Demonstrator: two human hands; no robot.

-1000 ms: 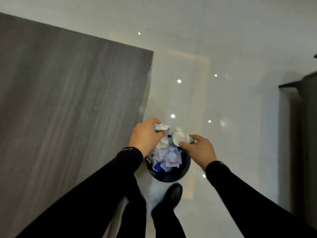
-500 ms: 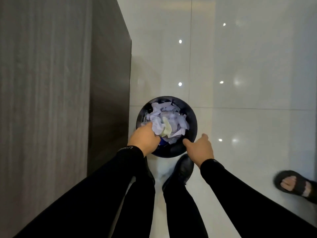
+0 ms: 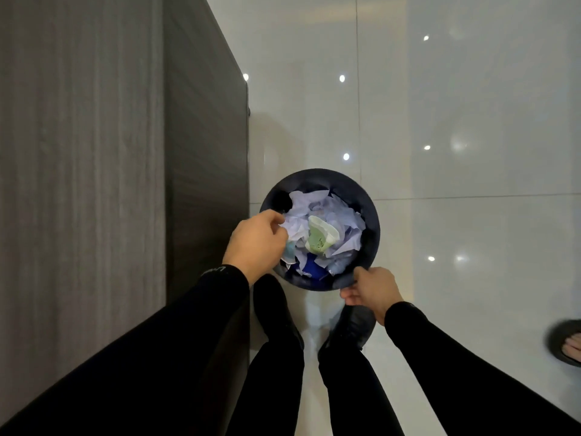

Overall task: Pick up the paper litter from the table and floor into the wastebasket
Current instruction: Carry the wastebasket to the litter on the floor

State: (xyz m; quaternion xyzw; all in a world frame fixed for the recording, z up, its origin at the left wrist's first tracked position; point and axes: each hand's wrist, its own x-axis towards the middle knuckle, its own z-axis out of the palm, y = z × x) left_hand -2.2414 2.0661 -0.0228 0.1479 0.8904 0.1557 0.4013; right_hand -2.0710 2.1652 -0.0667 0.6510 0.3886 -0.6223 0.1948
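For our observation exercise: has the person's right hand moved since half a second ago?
Yes. The right hand has shifted toward the wastebasket, its fingers now gripping the near rim.

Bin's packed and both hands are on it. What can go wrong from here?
1. The crumpled paper is heaped up near the rim of the wastebasket, and the green-white piece lies loose on top, so a jolt may spill it.
2. The right hand grips only the near rim. A pull there could tip the basket.
3. The left hand curls on paper and could drag pieces out as it withdraws.
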